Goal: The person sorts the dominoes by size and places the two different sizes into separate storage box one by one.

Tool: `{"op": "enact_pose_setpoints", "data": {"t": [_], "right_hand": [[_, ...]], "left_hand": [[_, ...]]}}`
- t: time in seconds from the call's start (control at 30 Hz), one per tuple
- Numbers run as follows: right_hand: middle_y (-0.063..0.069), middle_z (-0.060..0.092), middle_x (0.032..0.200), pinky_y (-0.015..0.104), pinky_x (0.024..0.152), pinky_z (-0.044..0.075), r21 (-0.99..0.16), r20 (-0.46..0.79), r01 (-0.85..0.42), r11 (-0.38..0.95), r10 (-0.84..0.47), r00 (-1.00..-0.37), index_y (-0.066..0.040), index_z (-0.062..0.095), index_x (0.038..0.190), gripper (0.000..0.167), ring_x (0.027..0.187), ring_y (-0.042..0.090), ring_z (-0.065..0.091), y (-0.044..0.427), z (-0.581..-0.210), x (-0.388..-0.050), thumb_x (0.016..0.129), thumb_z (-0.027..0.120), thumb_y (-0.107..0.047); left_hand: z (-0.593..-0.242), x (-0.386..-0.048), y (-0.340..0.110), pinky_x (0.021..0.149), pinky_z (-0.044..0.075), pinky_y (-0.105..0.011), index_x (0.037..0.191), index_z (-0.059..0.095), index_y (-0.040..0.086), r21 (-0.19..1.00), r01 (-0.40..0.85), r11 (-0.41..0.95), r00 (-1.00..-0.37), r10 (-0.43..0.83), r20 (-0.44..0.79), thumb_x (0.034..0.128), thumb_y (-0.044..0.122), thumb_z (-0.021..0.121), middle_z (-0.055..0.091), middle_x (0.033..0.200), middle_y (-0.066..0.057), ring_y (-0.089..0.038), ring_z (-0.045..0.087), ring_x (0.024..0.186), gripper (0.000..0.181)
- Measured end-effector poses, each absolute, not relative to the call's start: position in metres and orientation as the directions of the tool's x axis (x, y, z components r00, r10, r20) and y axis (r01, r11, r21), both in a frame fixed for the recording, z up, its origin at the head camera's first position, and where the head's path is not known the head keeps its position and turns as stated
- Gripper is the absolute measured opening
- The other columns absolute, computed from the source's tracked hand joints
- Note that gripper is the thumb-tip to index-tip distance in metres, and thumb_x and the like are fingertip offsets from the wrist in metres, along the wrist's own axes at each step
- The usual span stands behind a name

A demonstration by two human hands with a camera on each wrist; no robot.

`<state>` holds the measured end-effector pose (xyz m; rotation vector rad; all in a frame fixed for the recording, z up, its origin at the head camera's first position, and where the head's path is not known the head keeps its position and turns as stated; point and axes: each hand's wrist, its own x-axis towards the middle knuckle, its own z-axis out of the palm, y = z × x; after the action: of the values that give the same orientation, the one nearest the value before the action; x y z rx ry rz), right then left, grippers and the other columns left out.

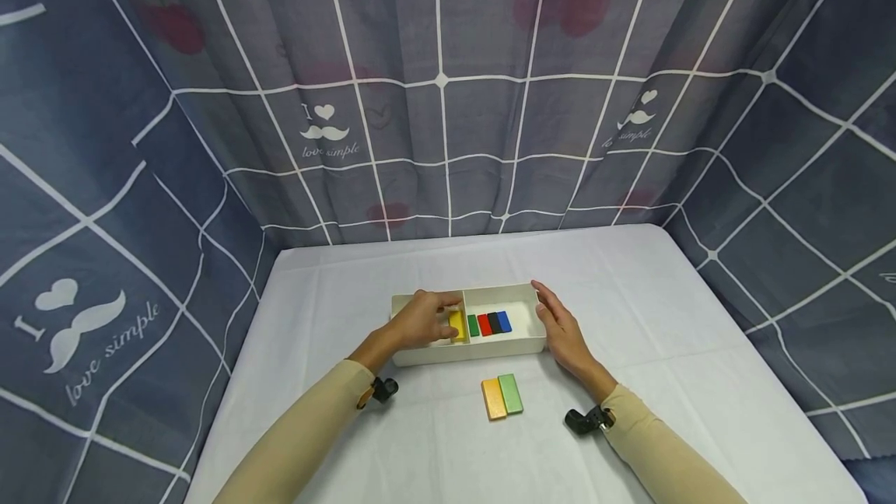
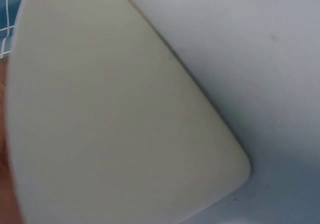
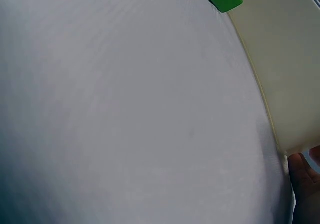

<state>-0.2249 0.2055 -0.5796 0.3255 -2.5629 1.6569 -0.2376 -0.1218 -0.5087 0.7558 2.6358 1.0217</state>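
A long off-white box (image 1: 483, 348) with a divider lies across the white table. My left hand (image 1: 418, 323) reaches into its left compartment and pinches a yellow block (image 1: 457, 325) beside the divider; part of the block is hidden by the fingers. My right hand (image 1: 565, 333) grips the box's right end. In the right compartment, green (image 1: 473, 326), red (image 1: 484, 324), black (image 1: 494, 323) and blue (image 1: 504, 322) blocks lie in a row. The left wrist view shows mostly the box's outer wall (image 2: 110, 103). Fingers (image 3: 302, 176) touch the box's corner in the right wrist view.
An orange-yellow block (image 1: 493, 400) and a light green block (image 1: 510, 394) lie side by side on the table in front of the box. White cloth (image 1: 336, 278) covers the table. Dark grid-patterned curtains (image 1: 392, 123) hang behind it and on both sides.
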Motion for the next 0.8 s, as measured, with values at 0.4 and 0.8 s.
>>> {"op": "enact_pose_setpoints", "data": {"t": [0.4, 0.8], "right_hand": [[0.022, 0.040, 0.173, 0.068, 0.132, 0.027, -0.899, 0.162, -0.204, 0.387, -0.140, -0.977, -0.020, 0.038, 0.171, 0.051, 0.162, 0.047, 0.035, 0.207, -0.579, -0.221, 0.120, 0.043, -0.025], [0.021, 0.042, 0.173, 0.068, 0.131, 0.029, -0.887, 0.177, -0.220, 0.405, -0.140, -0.974, -0.023, 0.038, 0.172, 0.052, 0.161, 0.046, 0.038, 0.206, -0.577, -0.225, 0.120, 0.042, -0.025]], "left_hand": [[-0.486, -0.217, -0.112, 0.107, 0.061, -0.055, 0.151, 0.064, 0.001, 0.701, 0.413, 0.582, -0.850, 0.523, 0.067, 0.0923, 0.015, 0.089, 0.065, 0.155, -0.015, -0.046, 0.071, 0.130, 0.065], [-0.466, -0.199, -0.100, 0.109, 0.060, -0.055, 0.153, 0.063, 0.003, 0.689, 0.480, 0.543, -0.817, 0.562, 0.126, 0.0913, 0.025, 0.092, 0.065, 0.155, -0.013, -0.042, 0.071, 0.131, 0.071]]}}
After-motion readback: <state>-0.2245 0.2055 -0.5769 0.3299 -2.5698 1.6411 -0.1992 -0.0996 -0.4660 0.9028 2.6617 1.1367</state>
